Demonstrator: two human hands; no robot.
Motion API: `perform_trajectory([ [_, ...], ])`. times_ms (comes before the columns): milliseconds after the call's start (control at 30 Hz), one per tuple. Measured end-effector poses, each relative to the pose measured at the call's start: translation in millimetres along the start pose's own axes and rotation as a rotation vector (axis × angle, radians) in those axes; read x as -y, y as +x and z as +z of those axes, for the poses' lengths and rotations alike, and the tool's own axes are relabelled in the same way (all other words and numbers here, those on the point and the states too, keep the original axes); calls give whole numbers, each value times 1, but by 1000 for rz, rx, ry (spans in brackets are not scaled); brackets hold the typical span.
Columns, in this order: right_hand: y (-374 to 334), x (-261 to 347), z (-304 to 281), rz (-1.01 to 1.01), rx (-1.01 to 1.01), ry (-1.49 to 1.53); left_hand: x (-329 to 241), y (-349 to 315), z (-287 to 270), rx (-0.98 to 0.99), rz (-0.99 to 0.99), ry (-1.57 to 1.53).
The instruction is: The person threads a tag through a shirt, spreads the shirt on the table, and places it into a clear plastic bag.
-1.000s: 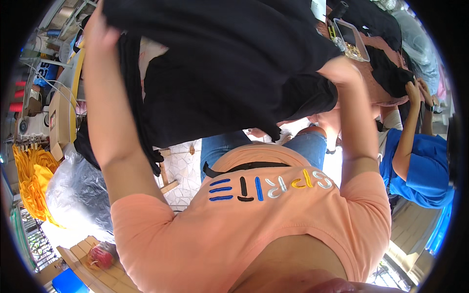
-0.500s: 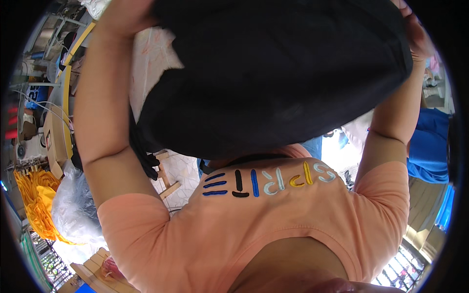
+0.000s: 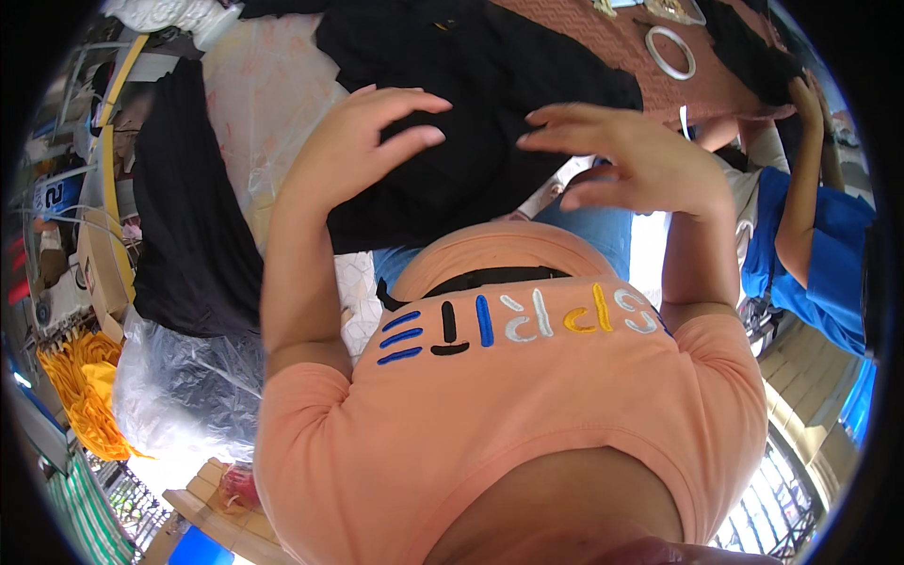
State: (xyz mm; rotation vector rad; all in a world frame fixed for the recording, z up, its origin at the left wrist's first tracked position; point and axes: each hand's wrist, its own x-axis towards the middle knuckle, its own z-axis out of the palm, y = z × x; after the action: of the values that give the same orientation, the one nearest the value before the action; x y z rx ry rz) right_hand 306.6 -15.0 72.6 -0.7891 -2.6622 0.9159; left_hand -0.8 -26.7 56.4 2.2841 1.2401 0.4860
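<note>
A black garment lies spread on the table in front of me, its near edge hanging down by my lap. A small yellowish mark shows near its far end; I cannot tell what kind of garment it is. My left hand hovers over its left part, fingers curved and apart, holding nothing. Over the right edge of the cloth, my right hand is held with its fingers spread, also holding nothing. Both palms face each other across the black cloth.
Clear plastic sheeting and another black cloth lie to the left. On the brown table cover rests a white ring. At right, a person in blue handles black fabric. A plastic bag and yellow cloth sit lower left.
Both hands have come down from high up and let go of the black garment. It was raised in front of me and now lies on the table. The neighbouring person shows more.
</note>
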Motion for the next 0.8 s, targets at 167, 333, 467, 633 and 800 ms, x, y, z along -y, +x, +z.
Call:
perform_trajectory([
  [167, 0, -40, -3, 151, -302, -93, 17, -9, 9, -478, -193, -150],
  [333, 39, -81, 24, 156, -514, -249, 30, -2, -7, -658, -163, -69],
  [467, 77, -96, 38, 110, -685, -468, 42, -4, -3, -679, -151, -47],
  [633, 94, -120, 51, 184, -629, -640, 73, -13, 6, -626, -202, 15],
  [800, 91, -131, 44, 188, -515, -416, 100, -5, 6, -445, -180, 165],
])
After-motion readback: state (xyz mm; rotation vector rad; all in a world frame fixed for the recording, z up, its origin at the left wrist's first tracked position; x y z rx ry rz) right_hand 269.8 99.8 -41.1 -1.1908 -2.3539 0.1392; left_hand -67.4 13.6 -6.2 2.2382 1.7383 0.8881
